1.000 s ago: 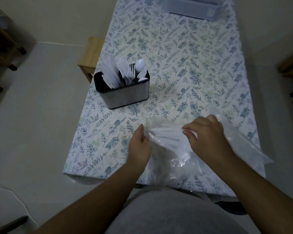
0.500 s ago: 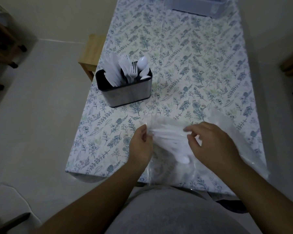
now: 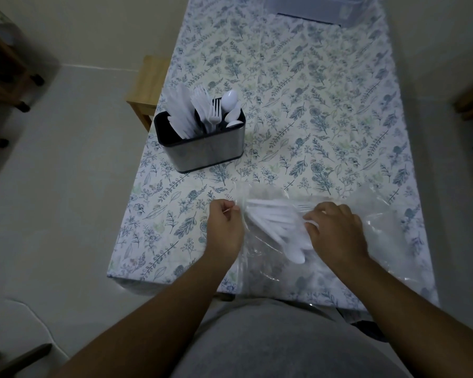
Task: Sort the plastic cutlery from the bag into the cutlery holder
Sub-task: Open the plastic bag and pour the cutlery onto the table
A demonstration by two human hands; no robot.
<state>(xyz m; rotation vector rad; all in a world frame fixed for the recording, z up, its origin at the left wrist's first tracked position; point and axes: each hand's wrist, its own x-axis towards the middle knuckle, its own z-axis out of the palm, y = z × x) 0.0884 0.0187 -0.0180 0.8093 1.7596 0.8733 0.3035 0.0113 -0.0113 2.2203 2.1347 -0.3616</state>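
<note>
Left hand pinches bag edge; right hand grips cutlery bundle inside bag; holder beyond on surface.

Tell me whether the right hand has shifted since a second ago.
Yes. The right hand has slid toward the person and slightly rightward along the clear plastic bag, away from the cutlery holder, baring more white cutlery.

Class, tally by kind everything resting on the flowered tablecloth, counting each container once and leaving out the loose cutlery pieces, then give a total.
Cutlery holder: 1
Clear plastic bag: 1
Clear plastic box at the far end: 1
Total: 3
</note>
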